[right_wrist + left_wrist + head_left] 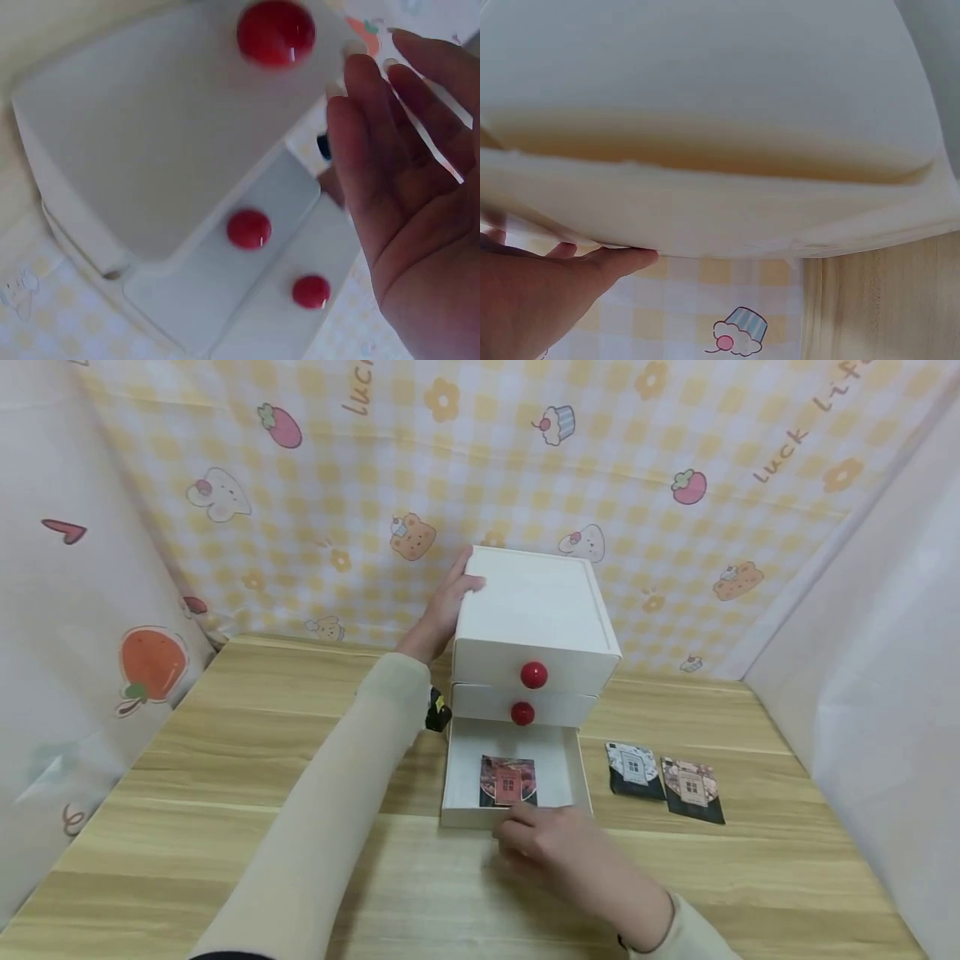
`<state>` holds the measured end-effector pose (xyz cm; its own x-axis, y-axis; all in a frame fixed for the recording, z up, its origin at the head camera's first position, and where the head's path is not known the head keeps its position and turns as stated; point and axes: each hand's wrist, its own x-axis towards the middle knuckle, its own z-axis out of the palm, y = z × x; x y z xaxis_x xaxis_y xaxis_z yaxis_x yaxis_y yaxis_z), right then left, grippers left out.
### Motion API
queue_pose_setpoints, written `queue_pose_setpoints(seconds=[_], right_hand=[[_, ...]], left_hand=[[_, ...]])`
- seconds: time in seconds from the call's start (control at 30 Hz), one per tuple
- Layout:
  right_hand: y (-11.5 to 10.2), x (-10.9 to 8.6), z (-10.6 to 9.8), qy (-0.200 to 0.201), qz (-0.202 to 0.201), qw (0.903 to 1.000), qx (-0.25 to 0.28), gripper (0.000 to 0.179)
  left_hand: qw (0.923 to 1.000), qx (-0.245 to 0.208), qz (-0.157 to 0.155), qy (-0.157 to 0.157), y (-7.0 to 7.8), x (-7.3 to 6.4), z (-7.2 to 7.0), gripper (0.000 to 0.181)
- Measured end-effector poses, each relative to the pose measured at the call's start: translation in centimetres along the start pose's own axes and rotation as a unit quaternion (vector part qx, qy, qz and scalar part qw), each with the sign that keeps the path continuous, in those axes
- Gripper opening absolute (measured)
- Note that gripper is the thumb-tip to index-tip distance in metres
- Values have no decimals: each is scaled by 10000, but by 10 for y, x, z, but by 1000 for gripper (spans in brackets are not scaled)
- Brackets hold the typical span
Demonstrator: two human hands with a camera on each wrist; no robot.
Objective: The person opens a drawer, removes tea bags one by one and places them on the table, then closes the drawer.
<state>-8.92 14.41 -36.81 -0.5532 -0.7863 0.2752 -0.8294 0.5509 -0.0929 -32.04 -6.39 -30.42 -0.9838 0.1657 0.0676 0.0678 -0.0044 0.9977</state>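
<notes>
A white drawer cabinet (536,597) stands with its bottom drawer (555,772) pulled out. Inside that drawer lies a dark, red-labelled packet (508,783). My left hand (448,606) rests against the cabinet's upper left side, a digit over the top edge; the left wrist view shows its fingers extended along the surface. In front of the open drawer is my right hand (558,852). The right wrist view has its fingers (360,142) loosely bent beside the drawer front, apart from the large red knob (276,34), with nothing held.
A white-and-black packet (635,770) and a pinkish one (693,789) lie on the wooden table (300,735) right of the cabinet. Two upper drawers with red knobs (534,675) are closed. A patterned cloth (360,485) hangs behind.
</notes>
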Motion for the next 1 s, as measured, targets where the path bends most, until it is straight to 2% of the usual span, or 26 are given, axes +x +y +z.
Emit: queue_pose_setpoints(seconds=[0.13, 0.2, 0.3, 0.4, 0.53, 0.7, 0.8, 1.0], right_hand=[[12, 3, -10, 425, 19, 9991, 20, 20], [19, 5, -12, 462, 162, 9988, -1, 19], [28, 9, -14, 216, 520, 9983, -128, 17], [38, 12, -13, -217, 847, 9960, -187, 17], [51, 16, -10, -749, 1037, 9915, 218, 28], [67, 23, -6, -1108, 1008, 9829, 1068, 37], [74, 27, -3, -1229, 885, 9788, 1380, 41], [85, 30, 13, -1422, 668, 9812, 1118, 43]], left_hand=[[10000, -30, -9, -23, 1, 0, 1, 71], [10000, -32, -8, -41, 0, 0, 0, 70], [10000, -30, 5, -42, 0, 1, 0, 70], [10000, -22, 42, -16, -1, 2, -1, 71], [10000, -28, 54, -20, -2, 2, 0, 71], [10000, -9, 29, 3, -2, 1, -1, 71], [10000, 38, 51, 20, -2, 1, -1, 71], [9999, 66, 67, 53, -2, 2, 0, 70]])
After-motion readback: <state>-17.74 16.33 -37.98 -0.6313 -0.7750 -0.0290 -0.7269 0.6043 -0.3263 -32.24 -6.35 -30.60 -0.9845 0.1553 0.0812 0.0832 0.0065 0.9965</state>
